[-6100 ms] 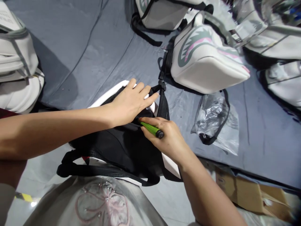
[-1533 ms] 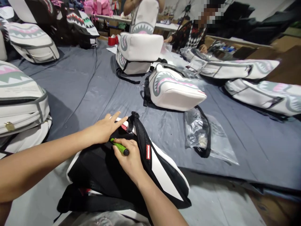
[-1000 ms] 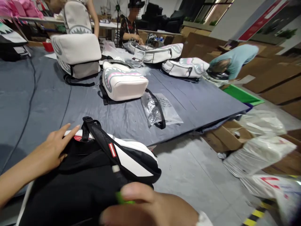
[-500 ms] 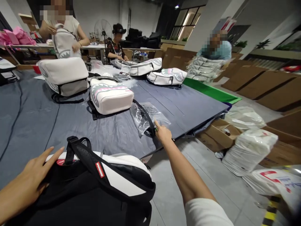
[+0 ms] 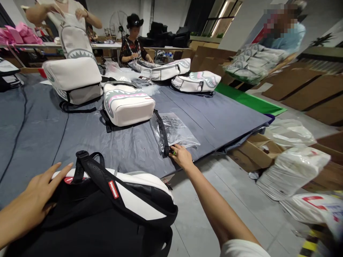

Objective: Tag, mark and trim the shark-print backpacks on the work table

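Observation:
A black-and-white backpack (image 5: 107,217) with a small red label on its strap lies close in front of me, its black back panel facing up. My left hand (image 5: 37,194) rests on its upper left side with the fingers stretched out. Farther out, my right hand (image 5: 182,156) is closed at the table edge, by the end of a black strap (image 5: 162,130). Something small and yellow-green shows at its fingers; what it is cannot be made out. Under the strap lies a clear plastic bag (image 5: 180,130). The strap runs to a white shark-mouth backpack (image 5: 130,107).
More white backpacks (image 5: 73,75) stand on the grey-covered table (image 5: 128,150). One person lifts a pale backpack (image 5: 76,41); another sits behind. A third carries bagged packs (image 5: 248,62) near a green panel (image 5: 248,100). An open carton (image 5: 252,151) and white sacks (image 5: 294,169) line the right floor.
My right hand has shifted slightly left and its forefinger has come down. The strap lies flatter. The person at right has lifted the bagged packs and moved right. My left hand stays put.

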{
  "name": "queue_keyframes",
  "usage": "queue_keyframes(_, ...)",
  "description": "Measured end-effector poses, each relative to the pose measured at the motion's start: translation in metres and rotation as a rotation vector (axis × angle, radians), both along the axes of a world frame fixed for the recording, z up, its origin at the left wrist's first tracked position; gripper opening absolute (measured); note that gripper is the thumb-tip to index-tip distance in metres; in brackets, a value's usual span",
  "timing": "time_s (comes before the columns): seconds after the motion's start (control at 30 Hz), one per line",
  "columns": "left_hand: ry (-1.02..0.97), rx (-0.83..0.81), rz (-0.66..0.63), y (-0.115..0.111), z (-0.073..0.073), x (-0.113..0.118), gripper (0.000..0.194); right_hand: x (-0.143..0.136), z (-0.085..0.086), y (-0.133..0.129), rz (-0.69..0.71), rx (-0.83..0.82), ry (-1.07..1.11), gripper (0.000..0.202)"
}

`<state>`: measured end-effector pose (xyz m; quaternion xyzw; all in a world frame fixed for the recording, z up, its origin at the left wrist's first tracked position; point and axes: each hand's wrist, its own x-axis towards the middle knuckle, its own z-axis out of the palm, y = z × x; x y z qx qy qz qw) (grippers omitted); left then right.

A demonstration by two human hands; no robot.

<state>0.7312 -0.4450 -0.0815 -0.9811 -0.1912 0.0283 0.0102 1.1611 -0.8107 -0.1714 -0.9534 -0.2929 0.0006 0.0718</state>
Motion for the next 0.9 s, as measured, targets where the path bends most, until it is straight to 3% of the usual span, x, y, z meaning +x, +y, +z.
queue_keyframes(0.17, 0.056, -0.066, 0.041, -0.006, 0.009, 0.005, 0.088, -0.012, 0.005, 0.000, 0.031, 0.015, 0.011, 0.028)
queue_keyframes(0.33, 0.022, -0.063, 0.034, -0.011, 0.013, 0.008, 0.087, -0.026, 0.013, -0.010, -0.101, 0.141, 0.016, 0.027)
queue_keyframes(0.43, 0.024, -0.060, 0.018, -0.013, 0.018, 0.010, 0.084, -0.037, 0.030, -0.018, -0.241, 0.260, 0.046, 0.030)
queue_keyframes(0.53, 0.050, -0.054, 0.037, -0.022, 0.027, 0.016, 0.087, -0.060, 0.059, -0.013, -0.246, 0.395, 0.094, 0.043)
queue_keyframes(0.6, 0.080, -0.049, 0.087, -0.031, 0.035, 0.020, 0.094, -0.086, 0.080, 0.001, -0.116, 0.527, 0.172, 0.043)
queue_keyframes(0.73, 0.105, -0.039, 0.140, -0.050, 0.052, 0.027, 0.106, -0.150, 0.116, 0.054, 0.331, 0.766, 0.361, 0.026)
queue_keyframes(0.9, 0.036, -0.099, 0.178, -0.056, 0.054, 0.024, 0.111, -0.217, 0.135, 0.134, 0.610, 0.763, 0.544, 0.017)
